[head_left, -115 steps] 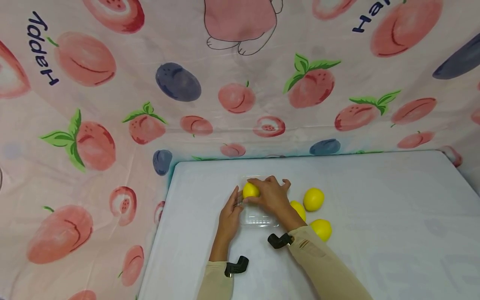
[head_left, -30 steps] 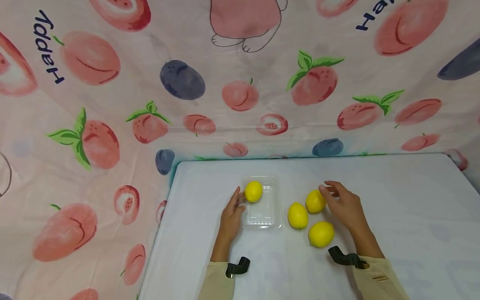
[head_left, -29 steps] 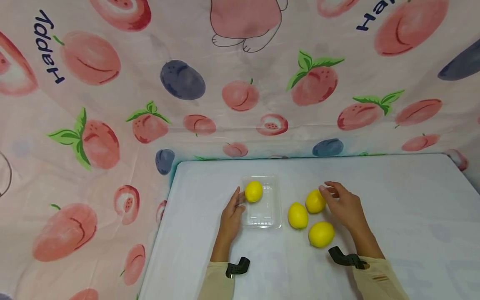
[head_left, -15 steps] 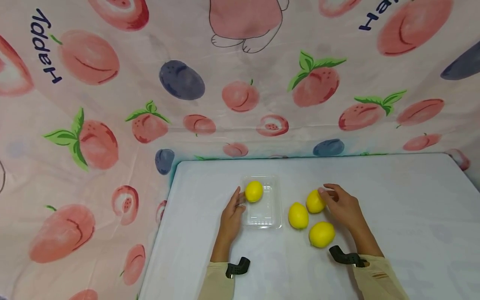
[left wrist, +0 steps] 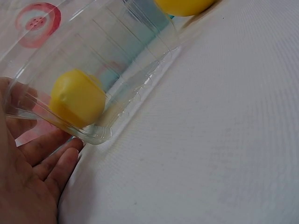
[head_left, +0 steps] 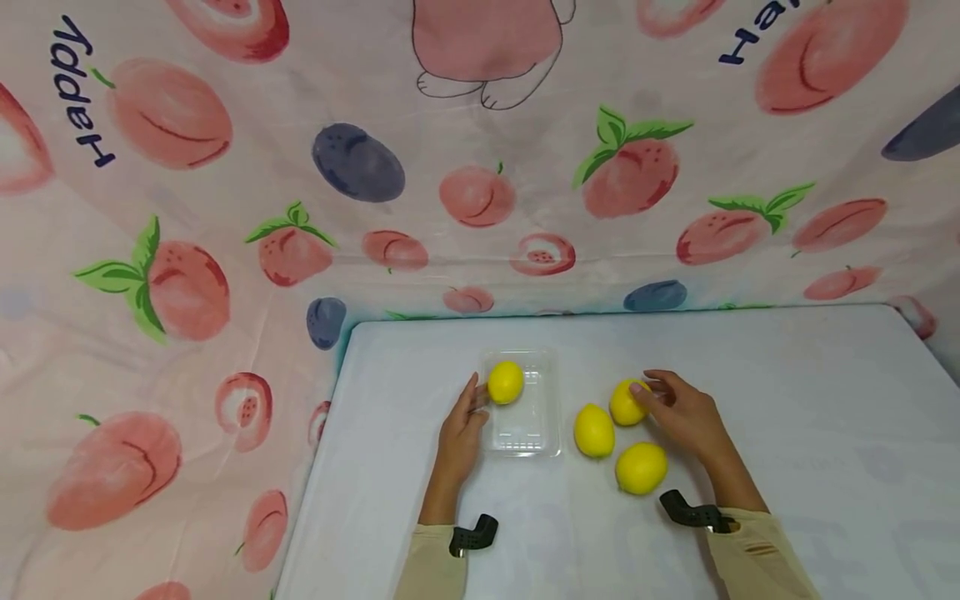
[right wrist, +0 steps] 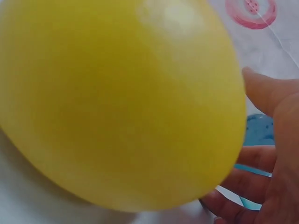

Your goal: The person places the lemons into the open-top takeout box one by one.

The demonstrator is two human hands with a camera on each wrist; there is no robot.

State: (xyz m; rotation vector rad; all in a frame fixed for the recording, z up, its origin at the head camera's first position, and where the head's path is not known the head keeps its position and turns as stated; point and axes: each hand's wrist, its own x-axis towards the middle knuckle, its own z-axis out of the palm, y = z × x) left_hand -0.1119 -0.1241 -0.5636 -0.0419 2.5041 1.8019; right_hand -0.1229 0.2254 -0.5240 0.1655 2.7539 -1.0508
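Observation:
A clear plastic container (head_left: 536, 417) holds one yellow lemon (head_left: 506, 382) near its far left corner. My left hand (head_left: 459, 437) rests against the container's left wall, fingers fairly straight; the left wrist view shows its fingertips (left wrist: 67, 163) beside the lower corner. To the right lie three more lemons: a near one (head_left: 641, 468), a left one (head_left: 594, 431) and a far one (head_left: 627, 403). My right hand (head_left: 686, 417) reaches over the far lemon's right side, its thumb overlapping it and its fingers spread loosely. In the right wrist view a large lemon (right wrist: 121, 107) covers much of the hand (right wrist: 280, 154).
Everything stands on a white-covered table (head_left: 810, 433). A fruit-printed cloth (head_left: 480, 267) hangs behind it and along the left side. Black wrist-worn devices (head_left: 474, 533) sit at both sleeve ends.
The lemon my right hand held earlier now lies in the container. That hand has moved right to the far lemon, its thumb lowering over it lately. My left hand stays by the container.

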